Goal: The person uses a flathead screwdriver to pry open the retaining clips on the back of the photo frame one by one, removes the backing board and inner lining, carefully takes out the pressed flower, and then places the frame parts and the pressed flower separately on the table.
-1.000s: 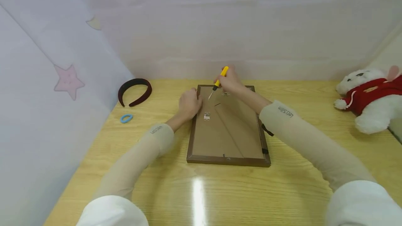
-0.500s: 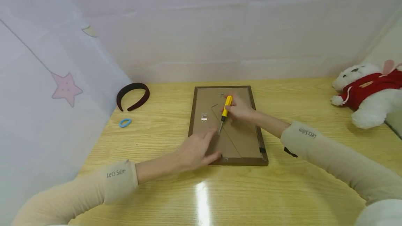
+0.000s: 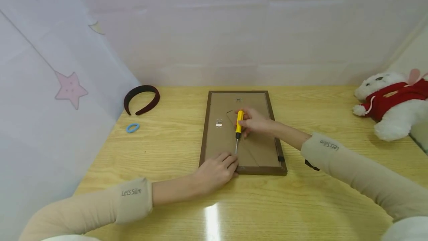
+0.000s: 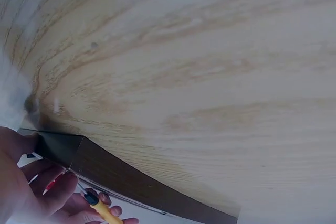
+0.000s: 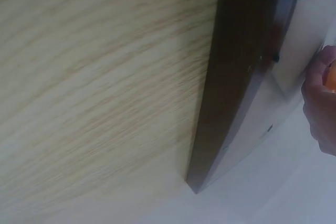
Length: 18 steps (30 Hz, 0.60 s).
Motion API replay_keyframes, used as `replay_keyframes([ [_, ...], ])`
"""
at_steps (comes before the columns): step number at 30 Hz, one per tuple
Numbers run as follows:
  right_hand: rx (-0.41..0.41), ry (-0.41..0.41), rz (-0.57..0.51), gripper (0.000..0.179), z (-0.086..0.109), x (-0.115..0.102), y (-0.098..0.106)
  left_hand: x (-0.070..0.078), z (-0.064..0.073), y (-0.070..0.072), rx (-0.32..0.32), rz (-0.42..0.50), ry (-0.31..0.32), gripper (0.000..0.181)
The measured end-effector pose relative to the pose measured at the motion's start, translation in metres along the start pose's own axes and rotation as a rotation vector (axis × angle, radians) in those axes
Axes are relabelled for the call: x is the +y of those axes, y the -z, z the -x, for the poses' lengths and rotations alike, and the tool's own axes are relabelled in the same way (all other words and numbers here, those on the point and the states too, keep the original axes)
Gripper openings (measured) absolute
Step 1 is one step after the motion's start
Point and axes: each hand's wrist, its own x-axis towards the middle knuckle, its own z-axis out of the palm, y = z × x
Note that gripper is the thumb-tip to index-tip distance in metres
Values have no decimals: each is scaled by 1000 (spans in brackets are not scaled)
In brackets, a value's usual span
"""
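Note:
A picture frame with a dark brown border lies on the table, its brown backing facing up. My right hand holds a screwdriver by its yellow handle, the shaft pointing down toward the frame's near edge. At that edge my left hand grips the border, fingers on top close to the screwdriver's tip, which they partly hide. In the left wrist view, the thumb lies against the outer side of the frame. Two metal hangers, one of them at the left, sit on the backing.
A dark headband and a blue ring-shaped hair tie lie at the table's left. At the far right is a white plush bear in a red sweater. A black tab shows on the frame's right border.
My left hand has moved from the frame's upper left side to its near edge and now grips it. The right hand has brought the screwdriver from the top down toward that edge.

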Motion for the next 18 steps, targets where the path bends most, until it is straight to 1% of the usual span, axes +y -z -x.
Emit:
replay_keyframes([
  [4, -17, 2, 33, 50, 3, -1, -2, 1, 0, 1, 6, -11, 30, 29],
  [7, -18, 2, 55, 49, 5, -1, -4, 3, 1, 1, -2, -10, 44, 30],
  [12, -28, 17, 76, 47, 10, -1, -9, 4, 2, -1, -17, 4, 41, 29],
  [18, -39, 26, 72, 47, 16, -1, -11, 2, 3, -2, 15, 1, 25, 30],
])
